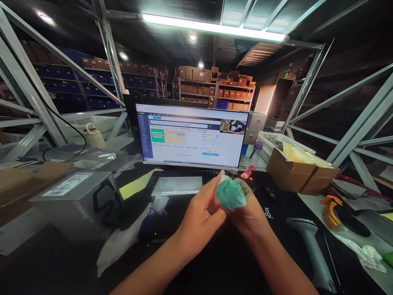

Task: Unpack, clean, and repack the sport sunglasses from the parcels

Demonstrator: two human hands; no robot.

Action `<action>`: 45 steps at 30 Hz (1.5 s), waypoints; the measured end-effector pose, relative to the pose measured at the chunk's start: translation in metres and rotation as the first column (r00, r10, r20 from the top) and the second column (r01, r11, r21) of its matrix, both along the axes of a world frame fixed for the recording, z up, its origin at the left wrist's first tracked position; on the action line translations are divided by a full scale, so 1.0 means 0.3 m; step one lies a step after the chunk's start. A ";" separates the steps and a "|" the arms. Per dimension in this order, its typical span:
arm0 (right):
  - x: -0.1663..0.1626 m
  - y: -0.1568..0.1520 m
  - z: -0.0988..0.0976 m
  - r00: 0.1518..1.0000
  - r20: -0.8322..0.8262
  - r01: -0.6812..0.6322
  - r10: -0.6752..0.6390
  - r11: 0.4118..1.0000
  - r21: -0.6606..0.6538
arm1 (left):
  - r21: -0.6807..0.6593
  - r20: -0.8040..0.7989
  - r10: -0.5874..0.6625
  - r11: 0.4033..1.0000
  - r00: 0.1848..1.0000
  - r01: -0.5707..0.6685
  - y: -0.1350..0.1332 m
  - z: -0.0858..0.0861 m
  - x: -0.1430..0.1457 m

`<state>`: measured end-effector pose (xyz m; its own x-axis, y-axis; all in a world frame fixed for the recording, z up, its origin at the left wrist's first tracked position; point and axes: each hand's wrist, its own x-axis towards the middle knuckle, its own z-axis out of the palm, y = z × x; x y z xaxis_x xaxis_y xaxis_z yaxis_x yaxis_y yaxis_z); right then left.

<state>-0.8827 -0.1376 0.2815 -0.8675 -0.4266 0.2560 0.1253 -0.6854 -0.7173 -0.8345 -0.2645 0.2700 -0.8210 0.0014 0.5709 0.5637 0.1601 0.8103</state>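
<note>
My left hand (201,211) and my right hand (253,213) are together in front of the monitor, both closed around a crumpled teal cloth (230,193). Some pinkish-red shows along the cloth's lower left edge; whether something lies inside it is hidden. Just beyond my left hand, an open silver-white box (177,186) sits by the keyboard (211,173). A crumpled white wrapper (121,248) lies on the black mat to the left, beside a dark glossy object (153,229) whose kind I cannot make out.
A monitor (190,139) stands behind my hands. Leftward are a grey printed box (82,205) and yellow paper (135,186). To the right lie a mouse (269,191), a barcode scanner (313,250), a tape roll with an orange holder (331,213) and a cardboard box (288,172).
</note>
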 end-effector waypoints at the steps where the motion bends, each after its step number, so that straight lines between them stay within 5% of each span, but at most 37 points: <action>1: 0.003 0.000 -0.001 1.000 -0.008 0.030 -0.030 1.000 -0.004 | -0.013 -0.006 0.006 1.000 1.000 -0.006 0.003 0.000 0.006; 9: -0.006 0.042 0.002 0.957 -0.271 0.154 -0.099 0.970 0.189 | -0.084 -0.023 -0.007 0.996 1.000 0.005 0.016 0.009 0.043; 17: -0.016 0.024 -0.002 0.971 -0.232 0.119 -0.063 0.964 0.236 | -0.285 0.001 -0.002 0.959 1.000 0.002 -0.024 0.008 0.008; 25: -0.047 0.063 0.004 0.942 -0.261 -0.130 0.213 0.944 0.303 | -0.285 -0.011 -0.025 0.958 1.000 0.021 -0.028 0.026 0.036; 38: -0.001 0.036 0.028 0.986 -0.166 0.005 0.022 0.987 0.161 | -0.353 0.018 0.057 0.934 0.998 -0.047 -0.013 0.023 0.056; 45: -0.004 0.072 0.058 0.991 0.019 -0.132 0.133 0.990 -0.050 | -0.351 -0.025 0.105 0.930 0.994 -0.107 -0.025 0.026 0.050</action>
